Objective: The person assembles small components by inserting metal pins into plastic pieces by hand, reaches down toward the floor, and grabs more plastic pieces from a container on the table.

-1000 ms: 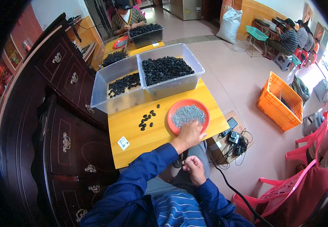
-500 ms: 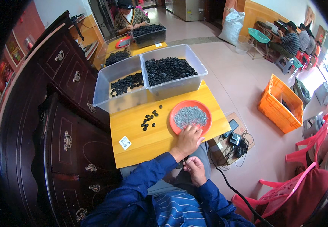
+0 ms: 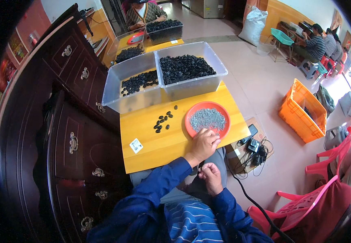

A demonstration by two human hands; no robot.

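On the yellow table, an orange-red plate [image 3: 188,127] holds a heap of small grey metal pieces, like screws or pins. My left hand [image 3: 204,144] is at its near rim, fingertips pinched together; whatever is between them is too small to name. Closer to my body, above my lap, my right hand [image 3: 211,178] is closed with thumb against fingers, and what it holds is hidden. Several black oval pieces [image 3: 159,122] lie loose left of the plate. Behind them stand two clear bins: the left bin [image 3: 112,87] partly filled with similar pieces, the right bin [image 3: 195,87] piled fuller.
A dark wooden cabinet [image 3: 68,121] borders the table's left side. On the right are a box with cables and a small device [image 3: 253,146], an orange crate [image 3: 301,117] and a pink chair [image 3: 293,202]. Across the table a person [image 3: 145,15] sits; others sit far right.
My left hand's fingers have come off the metal pieces to the plate's near rim and pinched together. My right hand stays closed near my lap. The whole view has shifted slightly.
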